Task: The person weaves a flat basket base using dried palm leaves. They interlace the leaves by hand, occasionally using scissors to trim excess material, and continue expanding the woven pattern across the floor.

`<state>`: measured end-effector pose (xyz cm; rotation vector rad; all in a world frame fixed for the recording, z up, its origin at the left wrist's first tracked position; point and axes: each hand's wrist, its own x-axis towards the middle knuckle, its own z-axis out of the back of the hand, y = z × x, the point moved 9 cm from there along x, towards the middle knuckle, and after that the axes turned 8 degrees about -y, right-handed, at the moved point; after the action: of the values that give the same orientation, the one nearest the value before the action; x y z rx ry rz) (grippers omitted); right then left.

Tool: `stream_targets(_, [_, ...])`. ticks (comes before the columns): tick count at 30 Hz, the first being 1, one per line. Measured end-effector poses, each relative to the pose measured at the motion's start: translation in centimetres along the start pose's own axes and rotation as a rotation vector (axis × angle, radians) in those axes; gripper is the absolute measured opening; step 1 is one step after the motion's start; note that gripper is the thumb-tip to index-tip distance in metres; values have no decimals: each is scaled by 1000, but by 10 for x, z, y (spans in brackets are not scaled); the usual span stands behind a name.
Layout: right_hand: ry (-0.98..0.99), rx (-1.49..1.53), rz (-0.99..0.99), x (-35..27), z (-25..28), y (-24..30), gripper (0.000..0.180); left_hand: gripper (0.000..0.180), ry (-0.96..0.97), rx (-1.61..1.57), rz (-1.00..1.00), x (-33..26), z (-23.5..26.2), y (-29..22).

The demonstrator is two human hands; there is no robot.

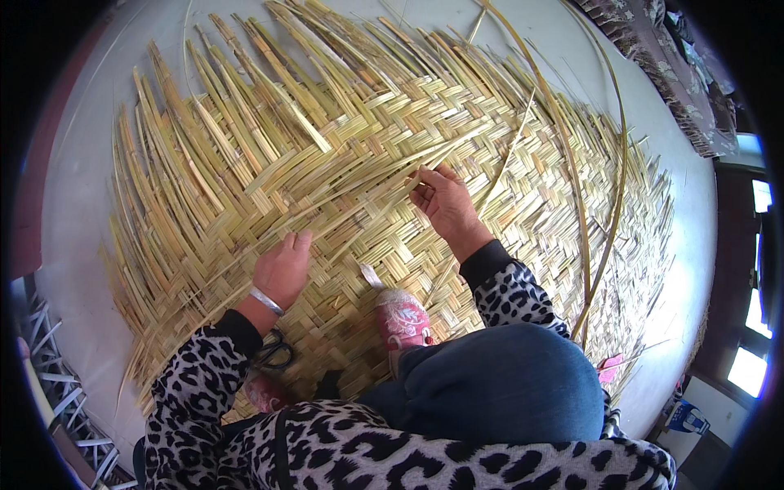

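A large mat of split reed strips [523, 204], woven in a zigzag pattern, spreads over the floor around me. Its unwoven strip ends [237, 90] fan out along the far and left sides. Near the middle, my right hand [445, 200] pinches a thin pale reed strip [384, 198] between thumb and fingers. My left hand [284, 268] is closed low over the mat, with thumb and forefinger together by the same band of loose strips. What it grips, if anything, is hidden under the fingers.
Scissors with dark handles [276, 351] lie by my left wrist. My pink shoe [402, 318] stands on the mat, beside a small whitish scrap [371, 275]. Long loose strips [584, 245] arch across the right side. A fringed patterned cloth [670, 73] hangs at the far right.
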<state>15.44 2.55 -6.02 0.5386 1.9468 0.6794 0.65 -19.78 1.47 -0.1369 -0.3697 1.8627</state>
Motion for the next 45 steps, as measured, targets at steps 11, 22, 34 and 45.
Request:
stream_targets(11, [-39, 42, 70, 11, 4, 26, 8, 32, 22, -355, 293, -6, -19, 19])
stream_targets(22, [-98, -101, 224, 16, 3, 51, 8, 29, 412, -1128, 719, -18, -56, 6])
stream_targets(34, [-100, -10, 103, 27, 5, 41, 11, 25, 465, -884, 544, 12, -13, 17])
stream_targets(45, [31, -63, 41, 15, -22, 38, 14, 25, 519, -742, 603, -10, -27, 70])
